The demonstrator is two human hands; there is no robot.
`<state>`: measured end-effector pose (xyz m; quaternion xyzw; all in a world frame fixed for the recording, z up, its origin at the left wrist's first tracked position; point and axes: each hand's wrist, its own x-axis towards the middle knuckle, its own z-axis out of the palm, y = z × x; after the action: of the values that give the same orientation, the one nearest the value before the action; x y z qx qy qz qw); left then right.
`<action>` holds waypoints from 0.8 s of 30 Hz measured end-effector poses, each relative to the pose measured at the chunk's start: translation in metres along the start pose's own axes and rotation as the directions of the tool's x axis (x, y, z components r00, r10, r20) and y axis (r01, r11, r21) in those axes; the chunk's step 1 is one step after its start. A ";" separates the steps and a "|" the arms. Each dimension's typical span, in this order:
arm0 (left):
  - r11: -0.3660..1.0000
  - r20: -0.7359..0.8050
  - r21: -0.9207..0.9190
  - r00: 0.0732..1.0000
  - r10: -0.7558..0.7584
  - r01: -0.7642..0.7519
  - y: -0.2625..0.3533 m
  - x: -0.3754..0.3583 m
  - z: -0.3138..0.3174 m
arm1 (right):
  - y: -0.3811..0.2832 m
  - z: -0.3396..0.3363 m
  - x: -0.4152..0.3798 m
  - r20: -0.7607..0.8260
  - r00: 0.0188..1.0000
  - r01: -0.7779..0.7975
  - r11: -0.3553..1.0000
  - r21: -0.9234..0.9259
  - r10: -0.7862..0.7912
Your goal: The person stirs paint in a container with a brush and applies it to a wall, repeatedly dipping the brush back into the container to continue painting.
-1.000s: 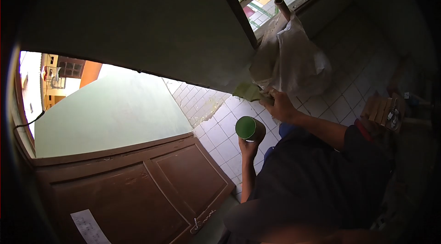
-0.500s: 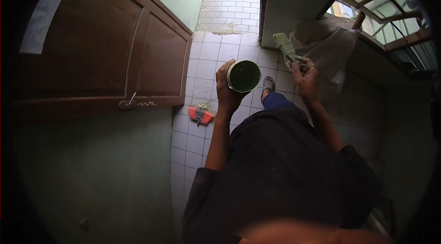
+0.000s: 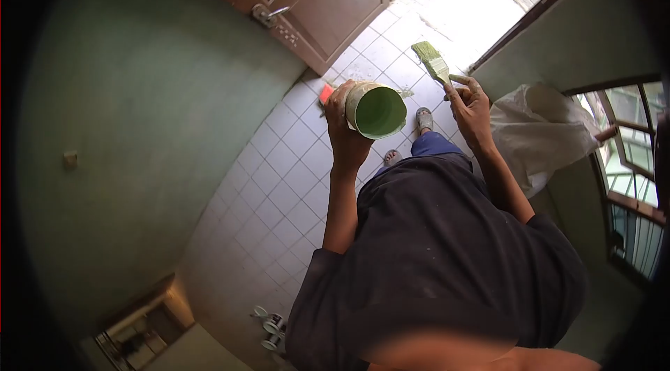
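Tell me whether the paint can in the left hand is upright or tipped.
Tipped. The paint can in the left hand leans so its open mouth faces the camera, showing a green-coated inside. How much paint it holds cannot be told.

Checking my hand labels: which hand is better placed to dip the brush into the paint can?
Right hand, likely: it grips the brush beside the can, whose open mouth faces it. The left hand is busy holding that can.

View swung round — door (image 3: 328, 1) now top; paint can (image 3: 375, 110) tipped more toward camera; brush (image 3: 431, 60) raised higher.
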<state>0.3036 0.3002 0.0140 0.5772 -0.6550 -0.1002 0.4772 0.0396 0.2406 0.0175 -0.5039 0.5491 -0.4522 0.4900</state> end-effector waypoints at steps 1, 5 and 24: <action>1.000 -0.021 0.011 0.999 -0.026 0.026 0.001 -0.004 -0.005 | -0.002 0.005 0.003 0.032 0.999 -0.016 1.000 -0.011 0.016; 0.988 -0.087 0.051 0.986 -0.139 0.143 0.004 -0.018 -0.015 | -0.008 0.021 0.010 0.137 0.990 -0.021 1.000 -0.013 0.023; 0.835 -0.222 -0.128 0.805 -0.550 0.535 -0.012 -0.001 0.020 | -0.035 0.025 0.158 0.544 0.838 0.107 0.991 -0.085 -0.044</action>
<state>0.2972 0.2891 -0.0053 0.7337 -0.3939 -0.1785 0.5240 0.0664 0.0806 0.0368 -0.6589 0.3928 -0.2791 0.5777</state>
